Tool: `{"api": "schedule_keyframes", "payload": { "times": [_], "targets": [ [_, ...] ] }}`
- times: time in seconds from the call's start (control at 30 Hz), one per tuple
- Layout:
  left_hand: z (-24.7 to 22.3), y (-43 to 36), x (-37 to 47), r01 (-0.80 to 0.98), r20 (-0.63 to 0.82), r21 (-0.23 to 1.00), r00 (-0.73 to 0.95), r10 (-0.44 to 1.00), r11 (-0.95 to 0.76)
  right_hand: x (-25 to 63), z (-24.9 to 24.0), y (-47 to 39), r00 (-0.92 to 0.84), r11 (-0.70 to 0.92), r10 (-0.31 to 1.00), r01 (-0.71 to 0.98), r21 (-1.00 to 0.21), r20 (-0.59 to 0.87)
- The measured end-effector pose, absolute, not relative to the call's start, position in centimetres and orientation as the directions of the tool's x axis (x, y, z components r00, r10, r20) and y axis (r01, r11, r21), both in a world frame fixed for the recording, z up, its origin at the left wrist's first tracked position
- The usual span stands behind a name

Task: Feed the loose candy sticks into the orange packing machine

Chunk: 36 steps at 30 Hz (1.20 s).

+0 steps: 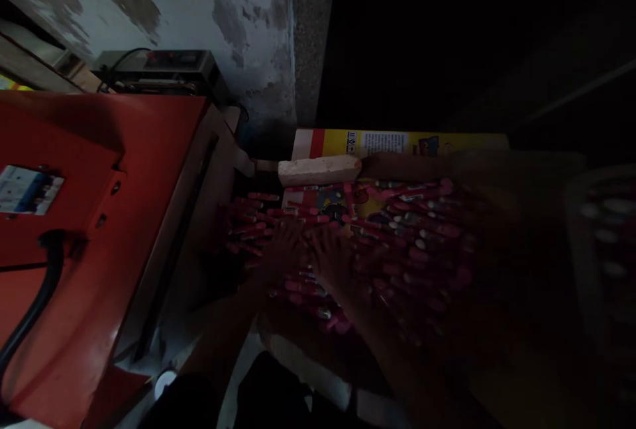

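Many slim pink pens (pixel 420 230), some with pale tips, lie heaped on a printed yellow sheet (pixel 377 202). My left hand (pixel 285 247) rests over the left part of the heap, fingers spread, with pens beyond its fingertips. Close beside it, my right hand (pixel 330 257) lies palm down on the pens, its fingers also apart. Neither hand shows a pen gripped in it. The light is dim, so what lies under both palms is hidden.
A red machine (pixel 163 144) with a black cable (pixel 54 283) fills the left side. A pale wooden bar (pixel 320 169) borders the heap at the back. A container (pixel 576 230) with pale-tipped items stands at the right. Behind is a peeling wall (pixel 199 5).
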<state>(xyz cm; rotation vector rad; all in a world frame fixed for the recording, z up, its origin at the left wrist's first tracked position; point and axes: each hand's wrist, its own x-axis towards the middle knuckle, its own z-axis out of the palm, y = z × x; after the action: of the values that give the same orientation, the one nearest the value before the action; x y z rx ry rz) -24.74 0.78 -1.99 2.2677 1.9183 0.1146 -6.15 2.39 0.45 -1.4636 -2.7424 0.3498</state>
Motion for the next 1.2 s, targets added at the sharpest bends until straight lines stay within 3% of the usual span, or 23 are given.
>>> {"api": "schedule_keyframes", "payload": {
  "times": [0.13, 0.23, 0.4, 0.57, 0.67, 0.73, 0.83, 0.9, 1.03, 1.1, 1.2],
  "targets": [
    [-1.8, 0.1, -26.0, 0.978, -0.078, 0.156, 0.151, 0.985, -0.137, -5.1, 0.6, 0.4, -0.460, 0.446, 0.885, 0.882, -0.151, -0.077],
    [-1.7, -0.2, -26.8, 0.962, -0.082, 0.171, 0.230, 0.970, -0.214, -4.7, 0.9, -0.3, -0.457, 0.438, 0.885, 0.882, -0.176, -0.090],
    [-1.4, -0.5, -26.4, 0.984, -0.060, 0.157, 0.090, 0.994, -0.080, -4.3, 1.4, -1.8, -0.437, 0.420, 0.896, 0.892, -0.166, -0.078],
    [-0.7, -0.7, -25.0, 0.938, -0.080, 0.216, 0.294, 0.952, -0.271, -5.3, 1.4, -2.2, -0.430, 0.410, 0.900, 0.890, -0.202, -0.070],
    [-0.2, -0.6, -25.6, 0.976, -0.106, 0.152, 0.173, 0.979, -0.156, -4.8, 1.4, -1.9, -0.390, 0.378, 0.919, 0.912, -0.161, -0.054],
    [-0.1, -0.5, -25.3, 0.975, -0.086, 0.152, 0.179, 0.980, -0.164, -4.5, 1.2, -1.8, -0.350, 0.340, 0.935, 0.930, -0.139, -0.059],
    [-0.3, -0.5, -23.7, 0.931, -0.057, 0.214, 0.315, 0.947, -0.297, -4.7, 0.6, -1.4, -0.425, 0.405, 0.903, 0.892, -0.202, -0.067],
    [-0.4, -0.7, -22.9, 0.930, -0.060, 0.224, 0.312, 0.948, -0.291, -4.4, 0.4, -0.6, -0.470, 0.447, 0.882, 0.858, -0.252, -0.038],
    [-0.2, -0.1, -22.6, 0.974, -0.056, 0.183, 0.145, 0.988, -0.133, -3.0, 0.5, 1.7, -0.220, 0.225, 0.974, 0.954, -0.198, 0.049],
    [-0.1, 1.1, -21.8, 0.969, -0.023, 0.208, 0.143, 0.989, -0.136, -3.1, 0.7, 2.7, -0.139, 0.144, 0.989, 0.978, -0.153, 0.041],
    [-0.6, 2.9, -20.1, 0.934, 0.000, 0.267, 0.247, 0.969, -0.238, -3.6, 0.8, 3.7, -0.274, 0.269, 0.962, 0.950, -0.157, -0.010]
  ]
}}
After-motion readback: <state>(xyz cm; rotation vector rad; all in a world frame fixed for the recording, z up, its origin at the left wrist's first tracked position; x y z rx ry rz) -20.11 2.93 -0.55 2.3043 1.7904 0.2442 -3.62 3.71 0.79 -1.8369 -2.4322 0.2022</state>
